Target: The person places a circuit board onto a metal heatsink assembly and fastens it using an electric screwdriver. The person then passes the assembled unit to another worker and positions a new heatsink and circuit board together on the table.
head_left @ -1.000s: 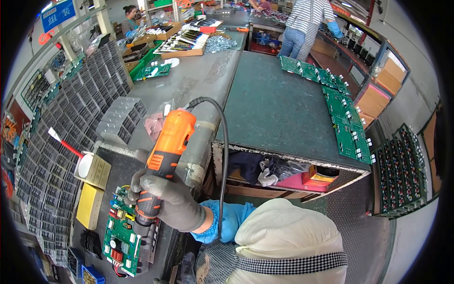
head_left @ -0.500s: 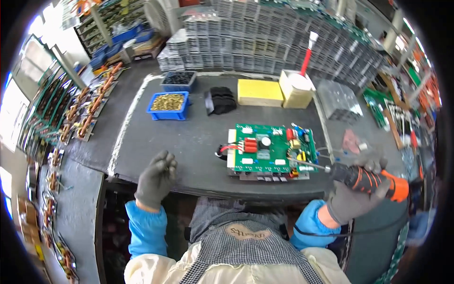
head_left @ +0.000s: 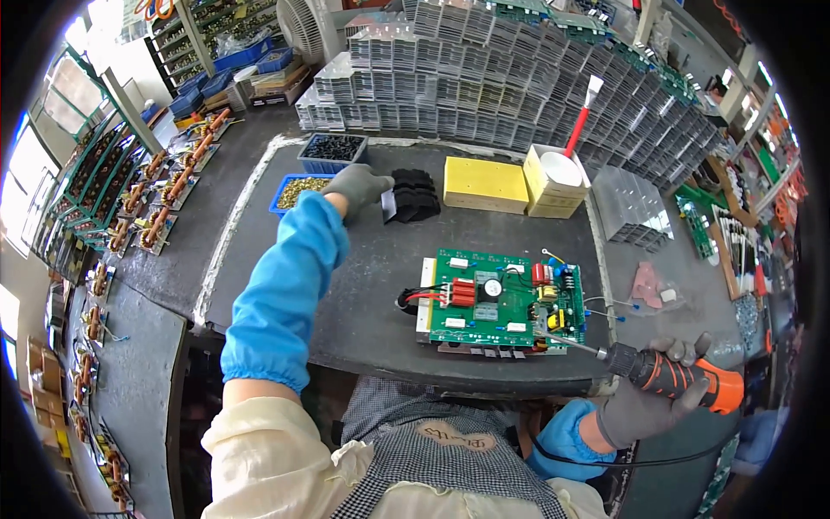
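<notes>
My right hand (head_left: 644, 400), in a grey glove, is wrapped round an orange and black electric screwdriver (head_left: 674, 374). The tool lies nearly level, its long bit pointing left to the lower right edge of a green circuit board (head_left: 517, 298). The board carries red, yellow and white components and sits on a metal base. My left hand (head_left: 358, 187), also gloved, is stretched out over the desk with nothing visible in it. Its fingertips are beside the black foam-like pieces (head_left: 415, 197), and its wrist partly covers the blue tray of brass-coloured fasteners (head_left: 300, 192). The thumb is hidden.
Behind stand a bin of black small parts (head_left: 334, 151), a yellow block (head_left: 486, 185) and a white box (head_left: 555, 192) with a red-handled brush (head_left: 581, 125). Stacked metal plates (head_left: 484, 95) line the back. A grey metal stack (head_left: 629, 208) stands to the right.
My left hand has moved from the desk's front edge forward to the black pieces and fastener tray. My right hand keeps hold of the screwdriver at the board's edge. The whole view has shifted slightly.
</notes>
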`<control>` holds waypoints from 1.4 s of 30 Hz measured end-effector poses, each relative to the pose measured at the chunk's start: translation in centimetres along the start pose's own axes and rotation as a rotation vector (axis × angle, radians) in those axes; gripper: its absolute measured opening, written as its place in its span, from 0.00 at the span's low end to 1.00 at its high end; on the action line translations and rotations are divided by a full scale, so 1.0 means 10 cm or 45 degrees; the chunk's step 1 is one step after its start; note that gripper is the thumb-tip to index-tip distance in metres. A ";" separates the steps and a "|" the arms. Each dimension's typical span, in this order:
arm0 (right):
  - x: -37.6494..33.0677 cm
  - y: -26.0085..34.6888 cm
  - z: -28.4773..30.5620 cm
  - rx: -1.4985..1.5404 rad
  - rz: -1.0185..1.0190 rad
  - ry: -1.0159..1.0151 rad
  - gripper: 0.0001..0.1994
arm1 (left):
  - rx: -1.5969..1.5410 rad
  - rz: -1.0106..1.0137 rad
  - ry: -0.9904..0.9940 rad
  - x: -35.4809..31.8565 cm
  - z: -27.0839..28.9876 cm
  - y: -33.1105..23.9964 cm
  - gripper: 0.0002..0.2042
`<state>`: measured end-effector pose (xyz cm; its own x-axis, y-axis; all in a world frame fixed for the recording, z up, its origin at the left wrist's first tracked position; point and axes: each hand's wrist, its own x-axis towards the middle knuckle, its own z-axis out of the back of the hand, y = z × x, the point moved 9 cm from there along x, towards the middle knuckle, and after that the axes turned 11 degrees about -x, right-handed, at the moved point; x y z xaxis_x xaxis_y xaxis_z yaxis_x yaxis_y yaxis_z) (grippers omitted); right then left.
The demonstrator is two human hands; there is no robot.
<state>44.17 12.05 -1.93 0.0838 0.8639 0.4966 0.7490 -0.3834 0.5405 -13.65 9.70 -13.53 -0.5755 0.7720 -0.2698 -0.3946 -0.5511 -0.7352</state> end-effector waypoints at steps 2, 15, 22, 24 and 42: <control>0.02 0.00 0.00 -0.026 -0.002 0.014 0.33 | 0.680 -0.102 0.108 0.39 -0.23 0.18 0.19; 0.01 0.01 0.15 -0.084 -0.007 -0.025 0.31 | 1.535 0.004 0.326 1.17 -0.54 1.16 0.21; -0.04 0.06 0.15 -0.056 -0.014 -0.049 0.32 | 0.576 -0.192 0.918 0.78 -0.45 1.01 0.22; -0.06 0.04 0.10 -0.069 -0.021 -0.045 0.33 | 1.293 0.158 0.085 0.67 -0.33 1.05 0.22; -0.14 -0.31 -0.88 0.153 -0.113 0.291 0.35 | -1.016 -0.086 0.130 -2.06 -0.44 0.00 0.18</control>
<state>35.91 9.16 1.67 -0.1257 0.7909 0.5989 0.8206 -0.2564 0.5108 1.28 -4.80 -10.72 -0.4849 0.8422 -0.2359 0.2264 -0.1397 -0.9640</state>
